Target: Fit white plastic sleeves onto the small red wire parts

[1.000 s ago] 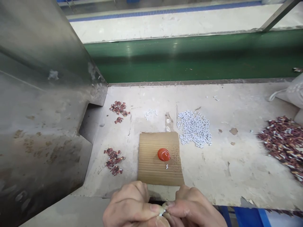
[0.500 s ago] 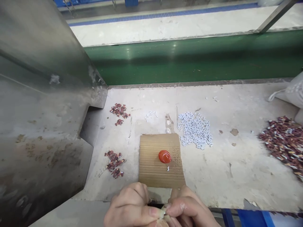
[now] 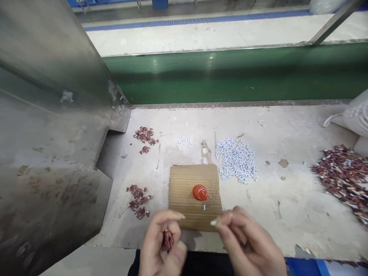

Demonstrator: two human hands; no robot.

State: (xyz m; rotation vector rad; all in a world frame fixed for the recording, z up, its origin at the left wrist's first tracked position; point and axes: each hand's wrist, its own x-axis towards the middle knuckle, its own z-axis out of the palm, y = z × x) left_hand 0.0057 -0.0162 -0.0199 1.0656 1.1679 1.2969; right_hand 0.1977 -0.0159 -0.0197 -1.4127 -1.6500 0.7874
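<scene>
In the head view, the right hand pinches a white piece over the near right corner of the cardboard, which lies at the near edge of the counter. The left hand curls round a dark red clump, its thumb and forefinger apart. The white piece looks light and stiff, perhaps brittle, best pinched gently at one end; the clump seems light and uneven, best cradled by its sides.
</scene>
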